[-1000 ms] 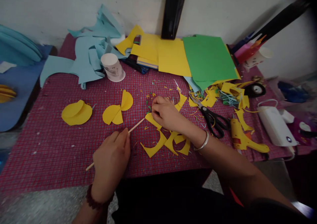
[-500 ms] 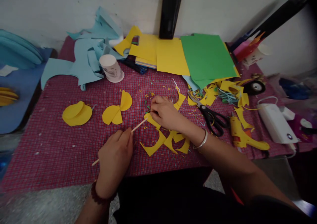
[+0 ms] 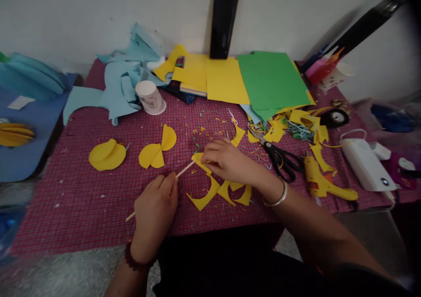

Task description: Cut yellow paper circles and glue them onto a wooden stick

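My left hand (image 3: 156, 211) is closed around a thin wooden stick (image 3: 186, 169), which slants up to the right with its lower end showing past my wrist side. The stick's upper tip meets a small yellow paper piece (image 3: 198, 158). Over that piece, my right hand (image 3: 225, 159) has its fingers curled together at the stick's tip; what they pinch is hidden. Cut yellow scraps (image 3: 205, 196) lie just below my right hand. To the left are folded yellow paper circles (image 3: 151, 155) and a stack of yellow rounds (image 3: 107, 156).
Black scissors (image 3: 279, 157) and a yellow glue gun (image 3: 317, 178) lie to the right, near a white box (image 3: 365, 163). Green sheets (image 3: 272, 80), yellow sheets (image 3: 226, 80), a paper cup (image 3: 150, 97) and blue offcuts (image 3: 120, 84) line the back. A phone (image 3: 225, 23) leans on the wall.
The view has shifted slightly. My right hand's fingers have come down a little toward the yellow piece at the stick's tip. My left hand keeps its hold on the stick.
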The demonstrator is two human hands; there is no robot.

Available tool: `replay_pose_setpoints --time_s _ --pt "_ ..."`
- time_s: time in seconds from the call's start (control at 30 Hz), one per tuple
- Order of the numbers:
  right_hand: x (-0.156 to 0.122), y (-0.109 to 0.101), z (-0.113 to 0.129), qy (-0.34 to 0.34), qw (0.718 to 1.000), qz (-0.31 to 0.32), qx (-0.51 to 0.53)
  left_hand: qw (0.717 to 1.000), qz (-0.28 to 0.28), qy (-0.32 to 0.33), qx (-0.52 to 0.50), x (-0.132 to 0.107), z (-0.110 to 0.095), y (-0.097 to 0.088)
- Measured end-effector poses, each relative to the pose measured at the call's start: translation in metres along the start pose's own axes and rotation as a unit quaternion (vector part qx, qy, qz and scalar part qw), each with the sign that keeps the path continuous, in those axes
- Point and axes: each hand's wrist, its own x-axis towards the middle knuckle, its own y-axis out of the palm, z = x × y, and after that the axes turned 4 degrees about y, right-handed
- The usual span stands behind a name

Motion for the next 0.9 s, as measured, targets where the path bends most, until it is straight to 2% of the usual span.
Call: replay_pose_setpoints --time_s 0.17,0.3,0.47,0.53,0.63,0.73,0.83,0.9 --pt "0.000 0.010 0.001 0.007 0.998 0.029 -0.064 0.999 0.023 -0.019 -0.033 0.002 0.000 0.000" --pt "0.001 0.013 -0.002 0.009 0.998 0.020 -0.056 0.990 0.020 -0.049 -0.127 0.002 0.005 -0.002" --pt "0.001 0.017 -0.003 0.016 0.999 -0.002 -0.043 0.948 -0.026 -0.095 -0.302 0.007 0.028 -0.026" --pt "0.001 0.019 -0.002 0.026 0.999 -0.021 -0.023 0.950 -0.031 -0.104 -0.291 0.021 0.037 -0.038" --pt "0.002 0.020 -0.001 0.039 0.998 -0.058 0.008 0.976 -0.029 -0.097 -0.192 0.053 0.040 -0.047" --pt "0.002 0.019 -0.002 0.039 0.995 -0.090 0.022 0.987 -0.023 -0.086 -0.133 0.088 0.034 -0.037" --pt "0.003 0.019 -0.003 0.040 0.989 -0.128 0.068 0.981 -0.032 -0.106 -0.157 0.112 0.031 -0.027" --pt "0.004 0.020 -0.004 0.059 0.974 -0.163 0.146 0.977 -0.033 -0.098 -0.186 0.121 0.030 -0.028"
